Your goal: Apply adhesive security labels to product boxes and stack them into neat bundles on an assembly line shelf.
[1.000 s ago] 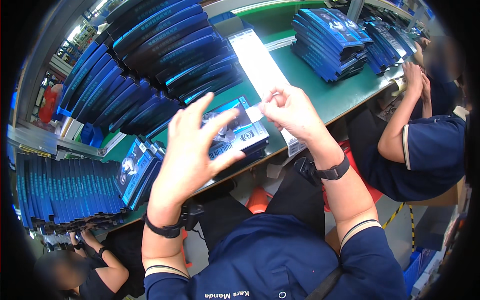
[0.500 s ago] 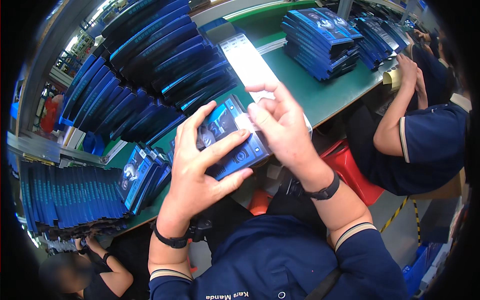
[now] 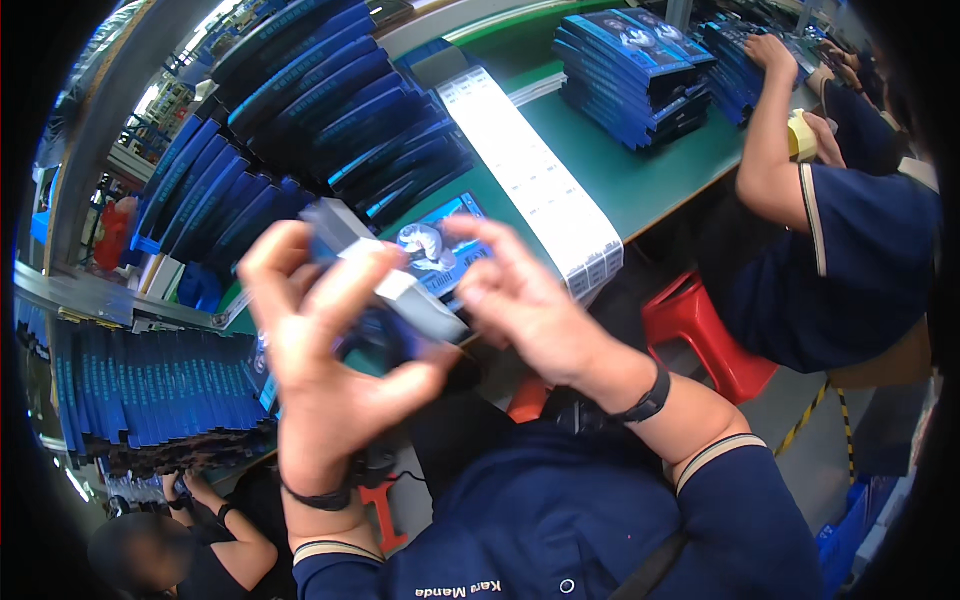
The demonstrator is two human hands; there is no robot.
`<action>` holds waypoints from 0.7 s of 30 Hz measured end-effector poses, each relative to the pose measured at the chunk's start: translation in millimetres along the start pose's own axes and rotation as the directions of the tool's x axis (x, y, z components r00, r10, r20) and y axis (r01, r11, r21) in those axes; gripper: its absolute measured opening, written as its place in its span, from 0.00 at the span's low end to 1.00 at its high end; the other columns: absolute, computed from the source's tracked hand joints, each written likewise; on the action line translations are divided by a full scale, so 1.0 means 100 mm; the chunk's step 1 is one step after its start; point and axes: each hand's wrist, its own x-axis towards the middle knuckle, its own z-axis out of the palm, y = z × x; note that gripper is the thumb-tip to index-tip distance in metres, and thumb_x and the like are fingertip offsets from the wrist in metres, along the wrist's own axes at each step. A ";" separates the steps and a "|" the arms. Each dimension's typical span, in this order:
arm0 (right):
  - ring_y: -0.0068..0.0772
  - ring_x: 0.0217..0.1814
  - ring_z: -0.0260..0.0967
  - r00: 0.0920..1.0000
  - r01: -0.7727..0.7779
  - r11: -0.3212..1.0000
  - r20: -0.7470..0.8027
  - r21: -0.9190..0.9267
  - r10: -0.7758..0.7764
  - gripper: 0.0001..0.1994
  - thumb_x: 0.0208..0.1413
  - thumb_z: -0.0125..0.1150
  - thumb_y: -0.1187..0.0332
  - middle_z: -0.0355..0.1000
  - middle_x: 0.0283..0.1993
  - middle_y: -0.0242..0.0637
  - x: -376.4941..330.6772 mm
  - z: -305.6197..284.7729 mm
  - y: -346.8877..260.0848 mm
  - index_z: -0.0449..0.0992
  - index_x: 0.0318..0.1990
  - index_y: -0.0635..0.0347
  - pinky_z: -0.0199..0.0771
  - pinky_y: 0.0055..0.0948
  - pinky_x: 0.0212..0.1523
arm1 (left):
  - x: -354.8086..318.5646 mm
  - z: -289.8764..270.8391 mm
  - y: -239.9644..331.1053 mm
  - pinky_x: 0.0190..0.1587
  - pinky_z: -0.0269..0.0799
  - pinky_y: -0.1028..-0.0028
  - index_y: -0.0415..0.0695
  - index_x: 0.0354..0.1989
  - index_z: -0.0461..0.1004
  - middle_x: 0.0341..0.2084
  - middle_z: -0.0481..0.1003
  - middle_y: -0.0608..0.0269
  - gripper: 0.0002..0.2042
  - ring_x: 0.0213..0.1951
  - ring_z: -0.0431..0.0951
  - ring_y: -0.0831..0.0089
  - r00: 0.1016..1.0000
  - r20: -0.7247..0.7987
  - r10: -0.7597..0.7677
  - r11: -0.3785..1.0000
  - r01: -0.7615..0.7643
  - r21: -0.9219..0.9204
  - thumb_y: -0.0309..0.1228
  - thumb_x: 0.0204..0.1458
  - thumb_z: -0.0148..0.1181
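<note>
My left hand (image 3: 335,345) is closed around a blue box, turned so that its pale grey edge (image 3: 425,305) faces up; hand and box are smeared by motion. My right hand (image 3: 530,310) is just right of that box, thumb and forefinger apart, with nothing visible in it. Beyond the held box, a flat blue printed box (image 3: 435,245) lies on the green table, partly hidden by my fingers. A long white sheet of labels (image 3: 540,190) runs across the table past my right hand and hangs over the near edge.
Stacks of dark blue boxes (image 3: 320,110) fill the left, with a long upright row (image 3: 160,385) below. Another stack (image 3: 630,80) stands far right on the green table (image 3: 650,190). A red stool (image 3: 700,335) is at right. One co-worker (image 3: 840,240) sits right, another person (image 3: 235,550) lower left.
My left hand has moved left and tipped the box from face-up to edge-up. My right hand has come away from the box's face and lower, uncovering the label sheet's near end.
</note>
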 end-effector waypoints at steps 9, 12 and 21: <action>0.11 0.27 0.61 0.741 0.071 0.939 -0.613 -0.335 -0.275 0.07 0.66 0.57 0.64 0.66 0.29 0.22 -0.55 -2.01 0.26 0.73 0.43 0.57 0.62 0.15 0.27 | -0.55 -0.51 -1.52 0.62 0.65 0.61 0.54 0.58 0.72 0.56 0.62 0.46 0.36 0.59 0.67 0.47 0.787 0.398 -0.470 0.874 0.354 0.333 0.24 0.33 0.72; 0.23 0.49 0.70 0.823 -0.028 0.901 -0.521 -0.433 -0.224 0.12 0.59 0.65 0.67 0.73 0.43 0.30 -0.66 -2.19 0.59 0.71 0.47 0.55 0.72 0.27 0.51 | -0.69 -0.42 -1.60 0.67 0.59 0.57 0.60 0.67 0.66 0.67 0.56 0.45 0.42 0.67 0.59 0.47 0.699 0.413 -0.584 0.803 0.420 0.424 0.23 0.37 0.73; 0.21 0.48 0.71 0.930 0.038 0.936 -0.330 -0.350 -0.161 0.13 0.57 0.63 0.77 0.74 0.42 0.30 -0.46 -1.70 0.25 0.70 0.48 0.60 0.71 0.23 0.53 | -0.01 0.63 -0.17 0.66 0.59 0.58 0.42 0.63 0.68 0.63 0.66 0.46 0.33 0.65 0.66 0.51 0.973 0.229 -0.008 0.945 0.082 -0.316 0.32 0.45 0.70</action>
